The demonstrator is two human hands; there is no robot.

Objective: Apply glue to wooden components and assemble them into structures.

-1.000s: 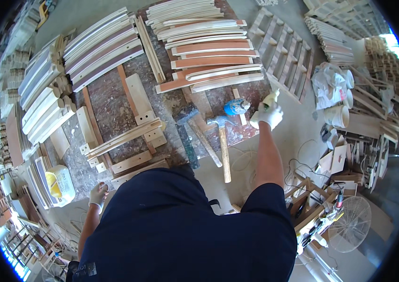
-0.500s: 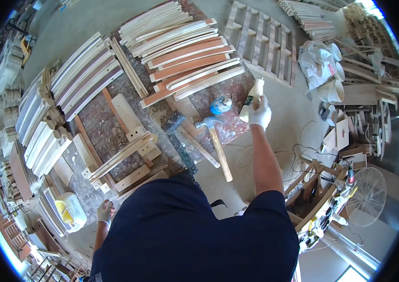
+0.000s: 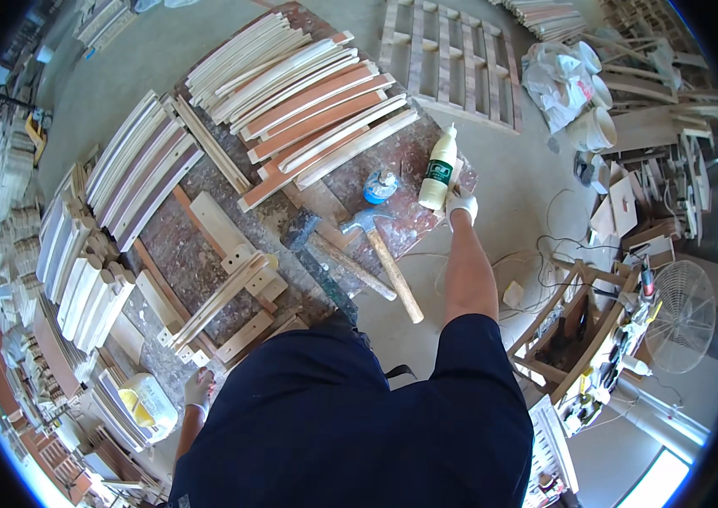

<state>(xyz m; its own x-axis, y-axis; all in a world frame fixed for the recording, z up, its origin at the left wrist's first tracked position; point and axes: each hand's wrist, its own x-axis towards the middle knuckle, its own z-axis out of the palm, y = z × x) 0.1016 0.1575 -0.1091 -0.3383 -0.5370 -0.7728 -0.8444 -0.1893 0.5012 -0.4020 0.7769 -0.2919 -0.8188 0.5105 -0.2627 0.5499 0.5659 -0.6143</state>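
Note:
A pale yellow glue bottle (image 3: 438, 173) with a green label and narrow nozzle stands at the right end of the stained workbench (image 3: 174, 207). Beside its lower right side is my right hand (image 3: 461, 204), in a white glove, fingers partly hidden by the bottle but apparently loosened from it. My left hand (image 3: 198, 389), gloved with bare fingertips, hangs low by the bench's near edge; its fingers are loosely bent and nothing shows in them. Left of the bottle sits a blue-and-white container (image 3: 380, 187). A claw hammer (image 3: 391, 271) and another wooden-handled tool (image 3: 349, 264) lie nearer me.
Curved wooden slats (image 3: 308, 102) are stacked across the bench's far part, with another stack (image 3: 143, 161) to the left. A slatted pallet (image 3: 452, 63) lies on the floor beyond. Right are white buckets (image 3: 592, 129), cables, a wooden-framed cart (image 3: 575, 330) and a fan (image 3: 681, 317).
My right hand has shifted from around the glue bottle to its near right side, uncovering the label. The bottle stays about where it was on the bench. The view has shifted slightly.

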